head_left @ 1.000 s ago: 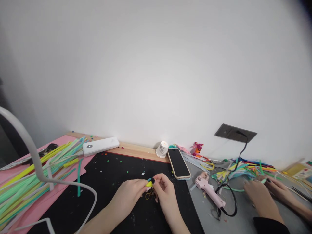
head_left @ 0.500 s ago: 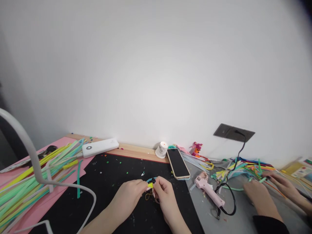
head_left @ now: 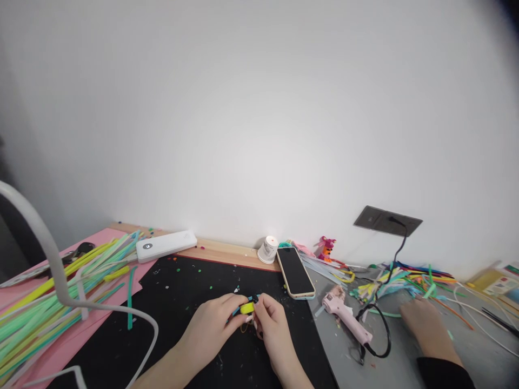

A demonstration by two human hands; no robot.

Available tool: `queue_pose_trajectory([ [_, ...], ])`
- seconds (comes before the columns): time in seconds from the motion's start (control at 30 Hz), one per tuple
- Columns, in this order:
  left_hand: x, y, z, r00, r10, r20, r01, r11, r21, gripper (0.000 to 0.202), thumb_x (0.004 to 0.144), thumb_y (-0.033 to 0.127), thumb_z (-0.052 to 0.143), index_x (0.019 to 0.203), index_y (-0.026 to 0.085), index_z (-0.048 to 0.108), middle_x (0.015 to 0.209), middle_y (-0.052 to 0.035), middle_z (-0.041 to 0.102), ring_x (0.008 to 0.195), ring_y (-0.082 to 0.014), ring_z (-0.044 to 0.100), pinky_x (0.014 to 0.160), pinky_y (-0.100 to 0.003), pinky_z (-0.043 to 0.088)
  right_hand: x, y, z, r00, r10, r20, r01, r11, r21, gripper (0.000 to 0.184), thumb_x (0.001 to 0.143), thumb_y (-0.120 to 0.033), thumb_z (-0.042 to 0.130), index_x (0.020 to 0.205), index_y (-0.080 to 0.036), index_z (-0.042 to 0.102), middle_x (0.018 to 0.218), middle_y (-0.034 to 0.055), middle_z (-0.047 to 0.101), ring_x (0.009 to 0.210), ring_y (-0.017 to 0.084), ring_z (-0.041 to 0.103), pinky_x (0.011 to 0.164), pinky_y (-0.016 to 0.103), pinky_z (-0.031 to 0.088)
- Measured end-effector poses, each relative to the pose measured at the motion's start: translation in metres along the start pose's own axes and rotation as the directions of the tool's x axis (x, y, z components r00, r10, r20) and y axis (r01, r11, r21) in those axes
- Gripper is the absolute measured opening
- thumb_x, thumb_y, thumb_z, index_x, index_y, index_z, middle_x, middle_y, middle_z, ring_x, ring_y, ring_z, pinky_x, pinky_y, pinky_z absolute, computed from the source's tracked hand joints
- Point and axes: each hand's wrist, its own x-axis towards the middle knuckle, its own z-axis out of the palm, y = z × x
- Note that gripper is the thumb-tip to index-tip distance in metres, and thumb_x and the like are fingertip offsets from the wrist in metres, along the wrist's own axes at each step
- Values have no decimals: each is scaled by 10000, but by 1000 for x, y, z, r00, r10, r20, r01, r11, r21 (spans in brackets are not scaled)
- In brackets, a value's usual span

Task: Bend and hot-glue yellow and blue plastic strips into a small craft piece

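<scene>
A small yellow-and-blue pipe-cleaner piece [head_left: 246, 308] sits between my two hands, low over the black mat [head_left: 190, 302]. My left hand [head_left: 213, 324] pinches it from the left, with the thumb below and the fingers above. From the right, my right hand [head_left: 275, 327] has its thumb and dark-nailed fingertips closed on the same piece. A thin tan loop of cord [head_left: 245, 327] hangs below it. The fingers cover much of the piece, so its full shape is hidden.
Pipe cleaners [head_left: 60, 308] lie on pink sheets at left, beside a white power bank [head_left: 166, 246]. A paper cup [head_left: 268, 250], phone [head_left: 296, 273], pink glue gun [head_left: 346, 316] and a co-worker's hand [head_left: 425, 327] are at right. A white cable [head_left: 150, 319] curves through the left foreground.
My left thumb has dropped and its fingers have spread a little, showing more of the yellow piece. One of the co-worker's two hands has left the view at right.
</scene>
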Motion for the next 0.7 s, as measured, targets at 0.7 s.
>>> queue_pose_trajectory([
  [0.7, -2, 3, 2, 998, 47, -38, -51, 990, -130, 196, 854, 193, 468, 940, 240, 638, 916, -2, 674, 831, -160, 611, 743, -221, 441, 0, 6, 2, 996, 31, 83, -32, 999, 8, 349, 812, -425, 466, 555, -209, 373, 444, -108, 245, 394, 60, 151, 393, 219, 118],
])
